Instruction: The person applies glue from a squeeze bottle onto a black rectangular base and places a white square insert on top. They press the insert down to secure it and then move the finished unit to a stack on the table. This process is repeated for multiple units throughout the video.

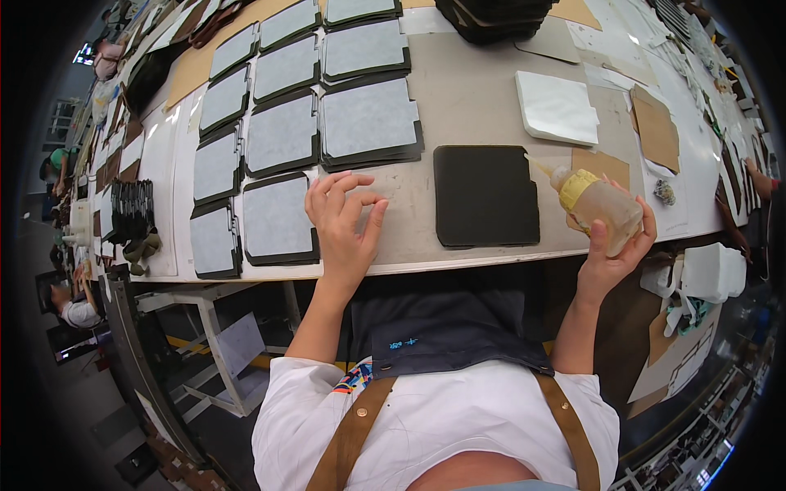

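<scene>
My right hand is wrapped round a translucent squeeze bottle with a yellow band near its neck. The bottle is tilted, and its thin nozzle points up and left, close to the upper right corner of a dark, flat, roughly square panel. That panel lies by the table's near edge, between my hands. Over the table to its left hovers my left hand, fingers apart and slightly curled, holding nothing. Beside it on the left are rows of dark panels topped with pale grey sheets.
A stack of white sheets lies beyond the dark panel, with brown card pieces to its right. At the far side stands a pile of black pieces. White bags hang low at the right. Other people work in the background at both sides.
</scene>
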The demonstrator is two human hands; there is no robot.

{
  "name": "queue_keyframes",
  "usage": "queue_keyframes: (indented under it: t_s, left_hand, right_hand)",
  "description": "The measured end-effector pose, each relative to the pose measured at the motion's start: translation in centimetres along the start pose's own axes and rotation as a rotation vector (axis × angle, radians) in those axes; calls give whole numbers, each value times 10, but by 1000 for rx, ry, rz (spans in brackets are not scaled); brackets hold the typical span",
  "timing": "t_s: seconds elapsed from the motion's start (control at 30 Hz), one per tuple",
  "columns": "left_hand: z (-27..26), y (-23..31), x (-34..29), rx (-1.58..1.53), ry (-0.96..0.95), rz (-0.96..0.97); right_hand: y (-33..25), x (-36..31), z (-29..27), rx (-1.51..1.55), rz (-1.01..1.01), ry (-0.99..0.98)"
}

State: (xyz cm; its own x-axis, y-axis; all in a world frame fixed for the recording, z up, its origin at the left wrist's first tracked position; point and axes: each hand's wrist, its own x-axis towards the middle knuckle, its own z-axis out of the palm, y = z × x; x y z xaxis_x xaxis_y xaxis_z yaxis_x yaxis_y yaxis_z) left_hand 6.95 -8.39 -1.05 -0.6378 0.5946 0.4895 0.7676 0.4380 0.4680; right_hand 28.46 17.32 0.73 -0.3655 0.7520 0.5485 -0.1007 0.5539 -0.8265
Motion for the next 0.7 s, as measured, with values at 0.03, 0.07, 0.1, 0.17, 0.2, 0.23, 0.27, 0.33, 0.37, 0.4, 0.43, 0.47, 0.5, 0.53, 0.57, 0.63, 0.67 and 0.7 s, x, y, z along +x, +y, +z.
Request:
queue_keyframes:
  t_s: [0.03, 0.07, 0.1, 0.17, 0.2, 0.23, 0.27, 0.33, 0.37, 0.4, 0.43, 0.47, 0.5, 0.53, 0.57, 0.63, 0.67, 0.7]
  left_hand:
    - [0, 0, 0, 0, 1, -2]
    - [0, 0, 0, -1, 1, -4]
    - [0, 0, 0, -2, 2, -4]
    - [1, -1, 0, -10, 5, -3]
    - [1, -1, -1, -13, 8, -4]
    - [1, -1, -1, -13, 7, -6]
    - [1, 0, -1, -13, 6, -8]
    - [1, 0, 0, -16, 5, -5]
    - [1, -1, 0, -19, 5, -2]
    - [1, -1, 0, -22, 5, 1]
    - [1, -1, 0, -23, 7, 1]
    - [1, -2, 0, -24, 9, 1]
    - [1, -2, -1, -26, 11, 1]
    - [1, -2, -1, -27, 11, 0]
    - [1, -2, -1, -28, 11, -1]
    - [1, -2, -1, -30, 13, -5]
    - [1, -2, -1, -32, 15, -7]
    - [1, -2, -1, -35, 17, -9]
  right_hand:
    - [0, 0, 0, -6, -6, -3]
    - [0, 0, 0, -11, -12, -7]
    - [0, 0, 0, -17, -17, -8]
    - [0, -1, 3, 11, -22, -10]
    - [-1, -1, 5, 25, -24, -12]
    - [-2, -1, 7, 21, -33, -24]
    - [-4, -1, 9, 16, -41, -35]
    - [-5, -1, 13, 21, -56, -53]
    - [-5, -2, 15, 30, -61, -62]
    - [-5, -2, 17, 40, -67, -71]
    - [-6, -3, 19, 37, -79, -87]
    - [-7, -3, 21, 35, -90, -103]
    - [-8, -3, 23, 32, -102, -119]
    - [-8, -3, 26, 41, -111, -133]
    - [-9, -4, 29, 52, -119, -147]
    - [-11, -5, 36, 71, -132, -179]
    - [-13, -6, 39, 79, -137, -194]
    - [-15, -6, 43, 87, -142, -211]
